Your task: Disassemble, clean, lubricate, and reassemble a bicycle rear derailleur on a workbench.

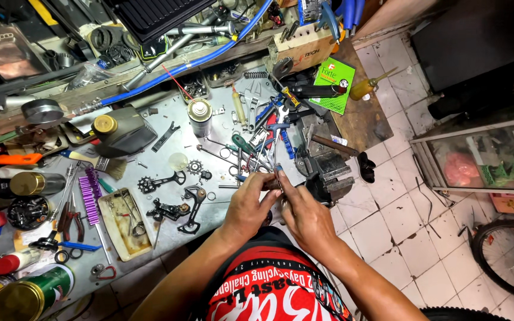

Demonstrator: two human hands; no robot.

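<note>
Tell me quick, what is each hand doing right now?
Left hand: closed on a small dark part.
Right hand: fingers pinched on the same part, beside the bench vise.

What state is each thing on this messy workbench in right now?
Left hand: closed on a small part.
Right hand: pinching the same small part.
Bench vise: nothing clamped that I can see.
Spray can: upright, capped.
Derailleur: lying flat, detached.
Purple brush: lying flat, unused.

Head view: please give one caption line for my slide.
Both hands, left and right, hold a small dark part beside a grey metal bench vise.
</note>
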